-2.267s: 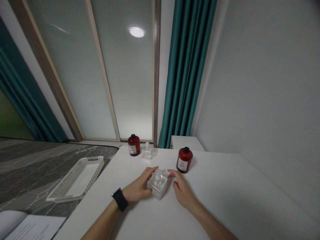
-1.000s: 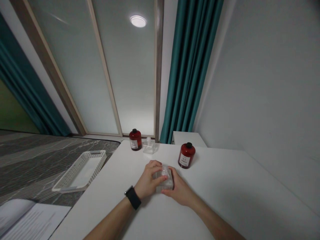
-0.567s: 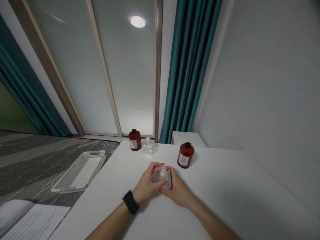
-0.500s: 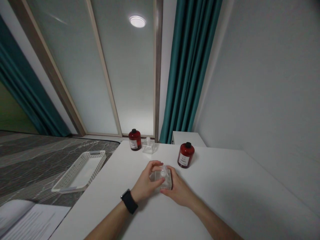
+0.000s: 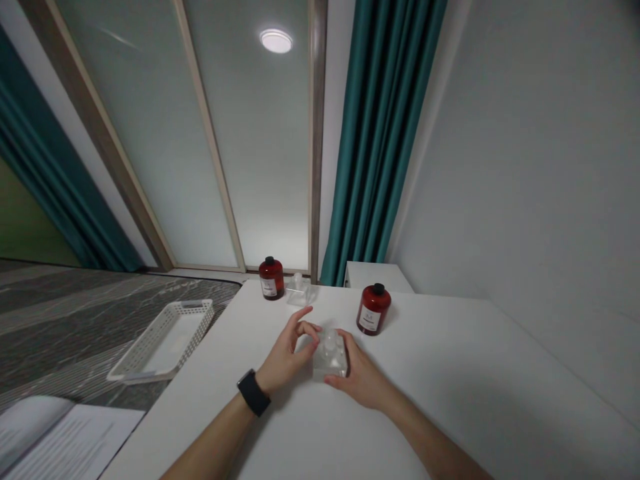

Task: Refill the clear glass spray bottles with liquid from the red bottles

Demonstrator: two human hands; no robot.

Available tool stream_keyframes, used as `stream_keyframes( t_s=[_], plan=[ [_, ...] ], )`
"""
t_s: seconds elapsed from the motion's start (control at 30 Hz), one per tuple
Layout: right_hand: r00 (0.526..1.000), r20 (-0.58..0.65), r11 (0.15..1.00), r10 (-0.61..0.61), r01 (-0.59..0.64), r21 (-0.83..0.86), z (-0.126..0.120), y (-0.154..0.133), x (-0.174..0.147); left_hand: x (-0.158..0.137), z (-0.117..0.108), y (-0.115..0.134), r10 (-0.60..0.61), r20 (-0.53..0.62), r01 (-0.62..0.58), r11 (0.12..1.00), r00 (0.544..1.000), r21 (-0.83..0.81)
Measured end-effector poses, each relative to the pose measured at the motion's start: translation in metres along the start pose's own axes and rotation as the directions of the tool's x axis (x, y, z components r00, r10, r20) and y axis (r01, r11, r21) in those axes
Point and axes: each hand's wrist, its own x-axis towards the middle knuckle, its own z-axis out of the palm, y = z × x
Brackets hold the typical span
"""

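Note:
On the white table stands a small clear square bottle [image 5: 327, 367] with a rounded clear knob on top. My right hand [image 5: 365, 373] holds it from the right, thumb at the near side and fingers at the far side. My left hand [image 5: 287, 353], wearing a black watch, is at the bottle's upper left. Its index finger stretches out, while the thumb and another finger curve toward the knob with a gap between them. I see nothing held there, and whether the fingertips touch the bottle is unclear.
Farther back are a dark red bottle [image 5: 374, 310] with a black cap, a second red bottle [image 5: 271, 279] and another clear container [image 5: 299, 293]. Past the table's left edge lie a white perforated basket [image 5: 120, 363] and an open book [image 5: 85, 440]. A wall [image 5: 550, 200] rises at the right.
My left hand has moved off the bottle's top to the left, its index finger lifting and straightening. My right hand keeps its hold, and more of the bottle shows.

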Motion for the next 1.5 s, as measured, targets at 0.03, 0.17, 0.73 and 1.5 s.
stream_keyframes(
  t_s=[0.03,0.17,0.73,1.5],
  plan=[
    [1.000,0.000,1.000,0.006,-0.006,-0.005,0.0002,0.0007,0.0000,0.0006,-0.0010,0.0006,-0.009,-0.008,0.008,1.000,1.000,-0.027],
    [1.000,0.002,1.000,-0.004,0.004,-0.005,0.0004,0.0017,0.0003,0.0010,-0.0027,0.0020,-0.057,0.129,0.070,0.993,0.990,-0.099],
    [1.000,0.000,1.000,-0.017,0.017,-0.023,-0.0001,0.0005,-0.0004,0.0011,-0.0057,0.0060,-0.032,0.019,0.034,0.991,0.999,-0.133],
    [1.000,0.002,0.999,-0.032,0.032,-0.013,0.0018,0.0035,0.0001,0.0003,-0.0023,0.0050,-0.036,0.046,0.043,0.988,0.998,-0.151]
  ],
)
